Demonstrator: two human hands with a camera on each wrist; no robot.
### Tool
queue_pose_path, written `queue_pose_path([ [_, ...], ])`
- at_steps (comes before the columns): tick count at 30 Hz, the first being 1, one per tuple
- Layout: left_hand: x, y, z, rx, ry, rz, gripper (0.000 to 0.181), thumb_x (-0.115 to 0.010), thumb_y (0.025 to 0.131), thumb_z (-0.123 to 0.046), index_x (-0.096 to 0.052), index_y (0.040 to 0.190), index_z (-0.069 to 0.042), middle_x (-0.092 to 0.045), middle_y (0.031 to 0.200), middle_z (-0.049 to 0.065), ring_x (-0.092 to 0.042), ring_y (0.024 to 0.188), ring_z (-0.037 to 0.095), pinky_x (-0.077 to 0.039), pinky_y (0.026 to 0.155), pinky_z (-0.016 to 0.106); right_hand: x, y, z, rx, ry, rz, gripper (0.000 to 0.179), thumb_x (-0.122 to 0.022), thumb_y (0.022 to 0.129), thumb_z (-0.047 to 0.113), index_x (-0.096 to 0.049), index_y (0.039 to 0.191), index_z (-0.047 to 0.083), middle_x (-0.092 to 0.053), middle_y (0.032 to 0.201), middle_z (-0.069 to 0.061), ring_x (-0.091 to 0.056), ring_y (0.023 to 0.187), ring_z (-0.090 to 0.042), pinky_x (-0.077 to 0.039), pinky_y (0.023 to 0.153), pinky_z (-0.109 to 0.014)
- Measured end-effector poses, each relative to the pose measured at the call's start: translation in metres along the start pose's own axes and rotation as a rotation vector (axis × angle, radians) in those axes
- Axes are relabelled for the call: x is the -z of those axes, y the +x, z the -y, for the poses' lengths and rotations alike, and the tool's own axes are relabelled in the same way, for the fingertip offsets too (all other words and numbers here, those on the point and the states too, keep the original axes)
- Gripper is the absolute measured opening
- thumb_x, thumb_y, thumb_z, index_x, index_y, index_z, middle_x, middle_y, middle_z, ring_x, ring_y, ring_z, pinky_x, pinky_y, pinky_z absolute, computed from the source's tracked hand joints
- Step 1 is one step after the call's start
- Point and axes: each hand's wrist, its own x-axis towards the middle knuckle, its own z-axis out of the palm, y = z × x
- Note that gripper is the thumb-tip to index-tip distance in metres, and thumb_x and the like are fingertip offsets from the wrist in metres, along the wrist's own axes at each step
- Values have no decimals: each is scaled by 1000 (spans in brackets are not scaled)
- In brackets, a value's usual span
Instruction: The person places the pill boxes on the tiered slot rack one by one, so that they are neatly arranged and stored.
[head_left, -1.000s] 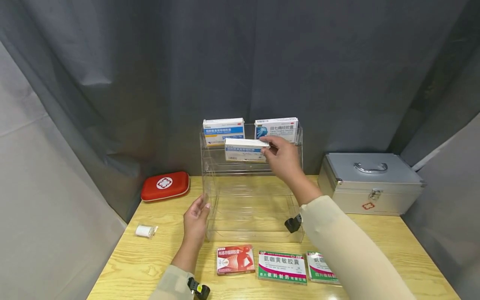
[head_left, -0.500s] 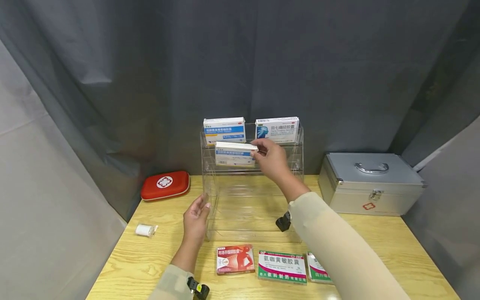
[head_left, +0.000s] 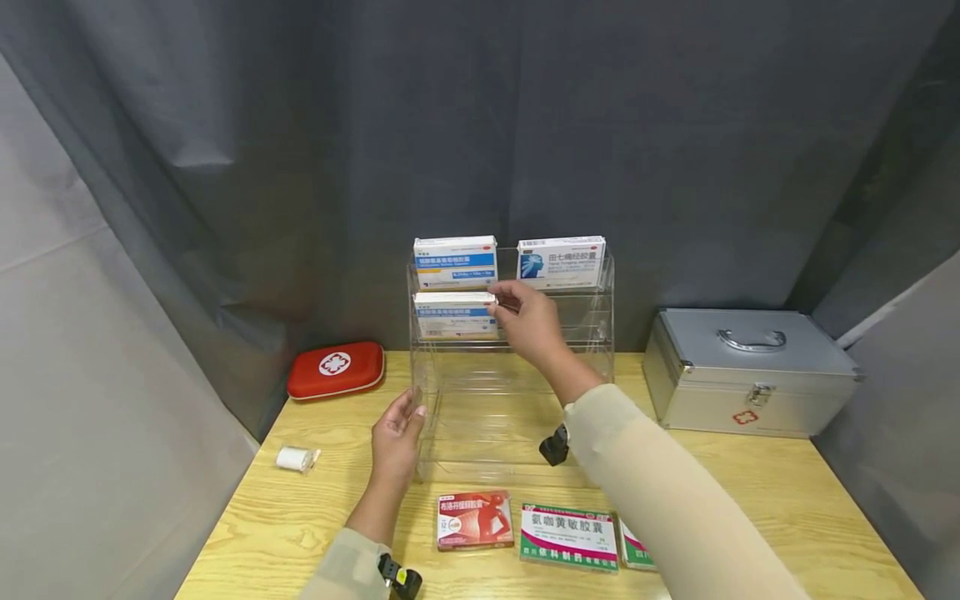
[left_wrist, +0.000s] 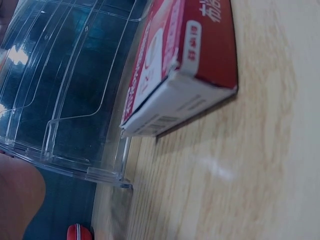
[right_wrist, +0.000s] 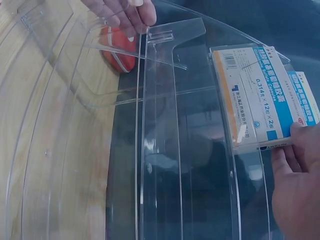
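A clear acrylic display rack (head_left: 480, 379) with stepped tiers stands on the table. My right hand (head_left: 528, 321) pinches the right end of a white-and-blue medicine box (head_left: 455, 317). This box stands upright at the left of the second tier, below a matching blue-and-white medicine box (head_left: 455, 262) on the top tier. Beside that one is another white medicine box (head_left: 561, 263) with a blue picture. My left hand (head_left: 396, 437) holds the rack's left side edge, thumb towards the front. In the right wrist view the held medicine box (right_wrist: 255, 95) sits behind the clear tier lip.
A red ibuprofen box (head_left: 474, 520) and a green-and-white medicine box (head_left: 568, 537) lie before the rack; a similar box (head_left: 636, 546) is partly hidden by my right sleeve. A red pouch (head_left: 336, 371) and white roll (head_left: 296, 458) lie left. A silver case (head_left: 753, 371) stands right.
My right hand has carried the white-and-blue medicine box left and slightly down, to the left part of the second tier. My left hand has stayed at the rack's side.
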Motion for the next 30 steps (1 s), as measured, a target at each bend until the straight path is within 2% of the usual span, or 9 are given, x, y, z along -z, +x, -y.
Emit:
queue_pose_path([
  [6, -1, 0, -1, 5, 14, 13, 46, -68, 106, -2, -60, 151, 0, -58, 161, 16, -51, 155, 33, -49, 120, 25, -3, 1, -1, 13, -38, -31, 28, -73, 106, 12, -74, 134, 9, -76, 139, -12, -74, 127, -27, -64, 107, -39],
  [17, 0, 0, -3, -4, 9, 14, 46, -68, 106, -3, -60, 151, 0, -58, 161, 15, -51, 154, 33, -51, 117, 21, -5, -2, -1, 7, -63, -40, 28, -72, 107, 14, -74, 135, 12, -77, 135, -10, -75, 123, -27, -65, 104, -40],
  [22, 1, -1, -4, 3, 5, -2, 46, -68, 106, -3, -60, 151, 1, -59, 160, 18, -51, 154, 35, -53, 116, 22, -5, -5, 0, 10, -55, -19, 37, -72, 107, 15, -69, 144, 13, -75, 136, -10, -74, 126, -26, -64, 106, -38],
  [26, 0, -2, -4, 12, 15, -12, 46, -68, 106, -3, -60, 152, -1, -59, 160, 16, -51, 154, 34, -52, 117, 23, 5, -19, -1, 37, -77, -15, 49, -76, 105, 18, -63, 152, 15, -71, 145, -11, -69, 135, -28, -61, 112, -43],
  [30, 0, -2, -2, 28, 29, -8, 47, -68, 107, -4, -59, 152, -2, -58, 161, 14, -51, 154, 33, -50, 119, 24, 25, -47, -11, 100, -134, -4, 50, -82, 101, 22, -66, 148, 13, -72, 141, -13, -70, 130, -32, -61, 110, -51],
])
